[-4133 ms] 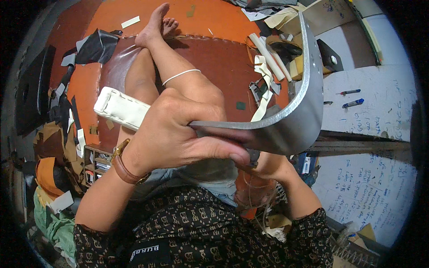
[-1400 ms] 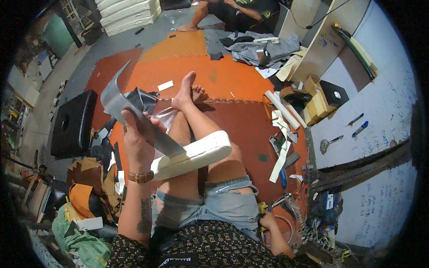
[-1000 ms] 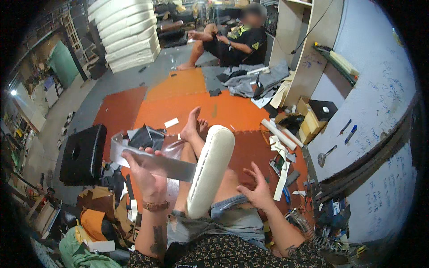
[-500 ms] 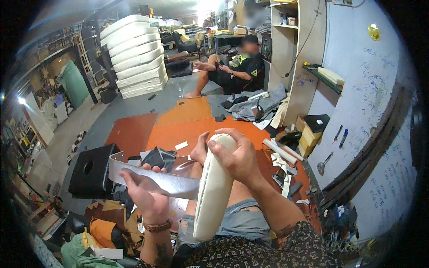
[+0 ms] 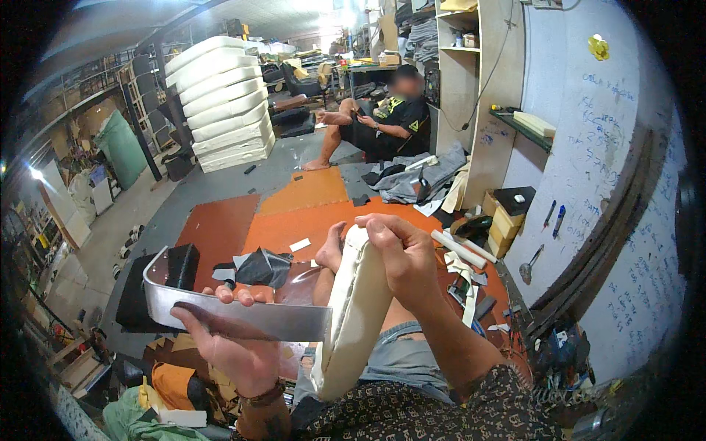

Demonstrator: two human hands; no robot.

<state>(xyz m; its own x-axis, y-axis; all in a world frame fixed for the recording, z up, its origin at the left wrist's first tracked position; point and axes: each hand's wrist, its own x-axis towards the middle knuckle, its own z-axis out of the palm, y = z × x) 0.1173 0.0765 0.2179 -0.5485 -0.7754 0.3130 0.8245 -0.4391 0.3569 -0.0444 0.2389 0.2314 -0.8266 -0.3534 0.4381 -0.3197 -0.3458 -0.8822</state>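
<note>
My left hand (image 5: 239, 356) is closed round a bent flat metal bar (image 5: 283, 322), thumb on its near face and fingertips over its top edge. The bar's far left end curves upward. Its right end meets the side of a long cream padded piece (image 5: 364, 301), like an armrest pad, with a seam along its edge; whether the two are joined there I cannot tell. My right hand (image 5: 403, 257) grips the pad's upper end, fingers folded over the tip. The pad stands tilted above my lap, its lower end near my shirt.
A black padded block (image 5: 180, 275) and dark fabric scraps (image 5: 265, 268) lie on the floor ahead. Another person (image 5: 390, 117) sits farther back, near a tall stack of white foam cushions (image 5: 224, 95). Cloth pieces (image 5: 173, 386) are heaped at lower left; a whiteboard-like wall (image 5: 581, 184) rises at right.
The pad has turned so more of its seamed edge shows. The bar has swung to show its broad face, its curved end shifting left. Both hands keep their hold.
</note>
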